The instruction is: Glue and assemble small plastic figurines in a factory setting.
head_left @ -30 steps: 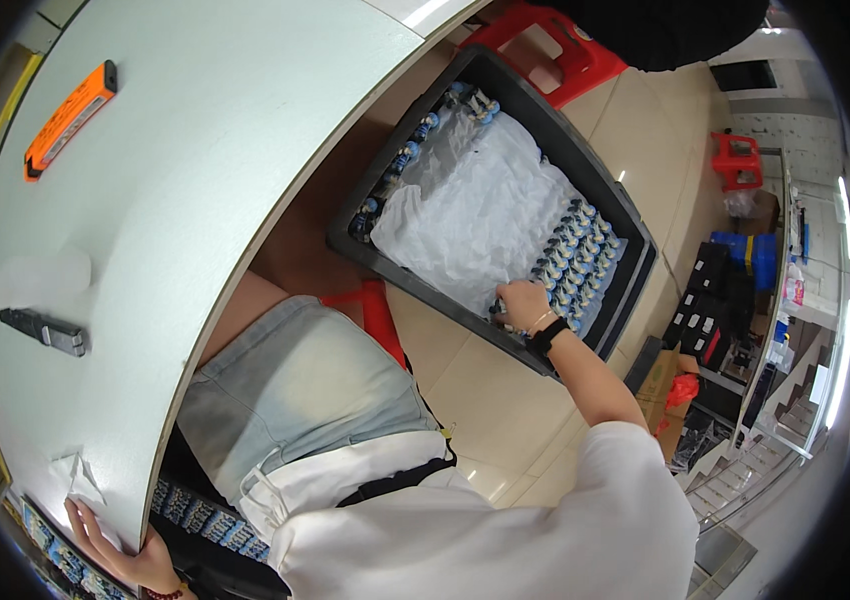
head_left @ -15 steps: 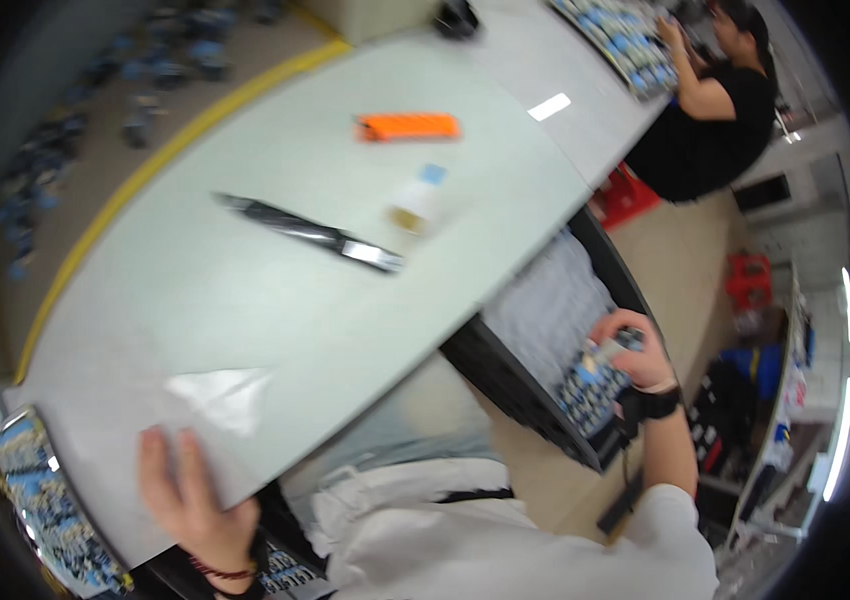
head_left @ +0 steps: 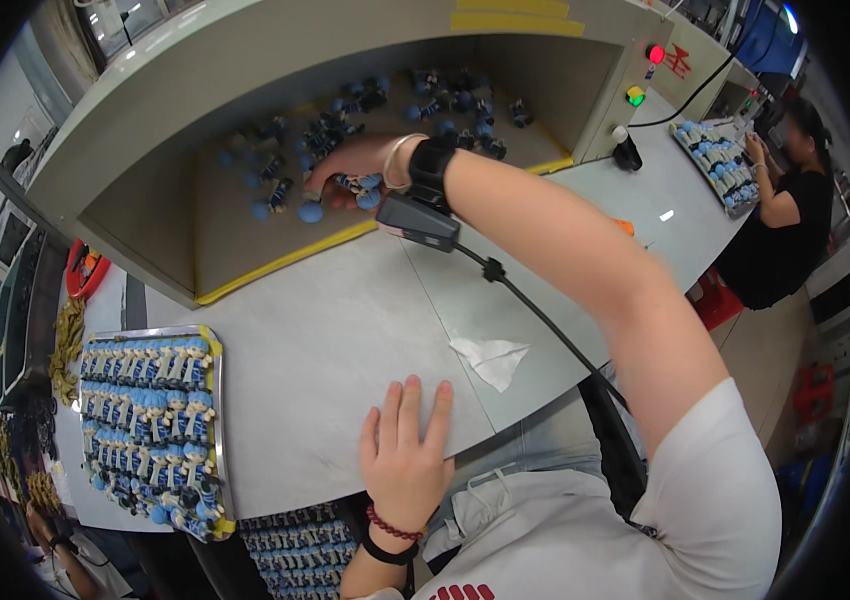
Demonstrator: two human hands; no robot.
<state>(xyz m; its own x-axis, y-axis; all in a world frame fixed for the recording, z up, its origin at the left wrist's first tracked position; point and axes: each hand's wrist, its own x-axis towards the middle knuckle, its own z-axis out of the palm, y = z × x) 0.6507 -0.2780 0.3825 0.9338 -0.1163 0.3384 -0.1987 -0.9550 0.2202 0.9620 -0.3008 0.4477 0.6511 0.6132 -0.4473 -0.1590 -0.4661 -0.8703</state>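
Note:
My right hand [head_left: 353, 165] reaches into the wide opening of a beige machine, its fingers curled round small figurines [head_left: 360, 186] with blue heads. How many it holds is partly hidden by the hand. More such figurines [head_left: 325, 135] lie scattered on the machine's brown floor around it. My left hand [head_left: 408, 450] rests flat on the grey tabletop [head_left: 315, 400], fingers spread and nothing in them. A white scrap of tissue or cloth [head_left: 493, 360] lies to its right.
A metal-edged tray [head_left: 220, 400] with rows of figurines stands at the left. Yellow tape [head_left: 285, 262] edges the opening. Red and green lights [head_left: 655, 54] are on the machine's right post. A co-worker [head_left: 795, 200] sits far right by another tray [head_left: 715, 165]. A cable [head_left: 545, 315] hangs from my right wrist.
The view has swung left. My right hand has moved from the dark crate at the right into the machine's opening. My left hand still lies on the table.

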